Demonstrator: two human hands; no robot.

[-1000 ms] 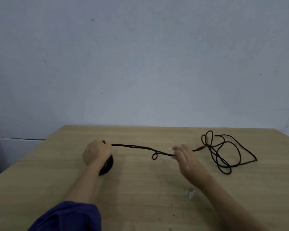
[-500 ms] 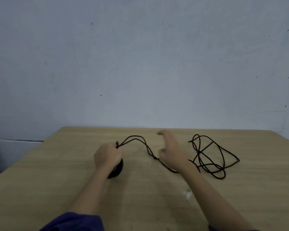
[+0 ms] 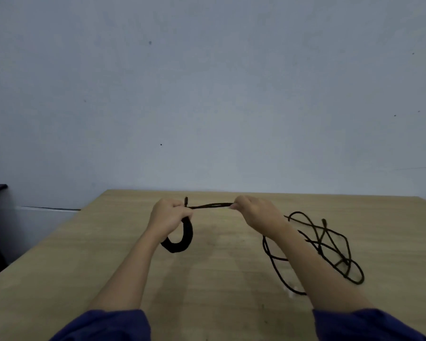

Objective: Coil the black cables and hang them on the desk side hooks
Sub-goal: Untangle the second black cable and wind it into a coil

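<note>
Black against pale wood: a thin black cable point(image 3: 212, 206) spans, nearly level and taut, between two hands raised just above the light wood-grain bench point(image 3: 108, 254). The left hand point(image 3: 170, 215) is closed in a fist around the top of a tightly wound coil point(image 3: 181, 238). The coil hangs below the fist as a thick dark loop; whether its bottom touches the bench cannot be told. A short cable end point(image 3: 186, 200) stands up beside the knuckles. The right hand point(image 3: 255, 214) has its fingers curled and pinches the strand at the fingertips. Behind its wrist the cable runs down to a loose tangle point(image 3: 330, 247) of open, crossing loops that lies on the bench to the right. Dark blue sleeves point(image 3: 108, 323) frame the bottom edge. No hooks are in view.

Handling, as judged: the cable is light and limp, holds no shape of its own, and sags wherever it is not tensioned. Its smooth jacket probably slides through a light pinch, which suits feeding length toward the coil. The coil would likely spring apart if released, so the place to hold it is across all turns at one point, as the left hand does. The crossed loops on the right may snag or knot under a fast pull; drawing slack gently is the safer course.
</note>
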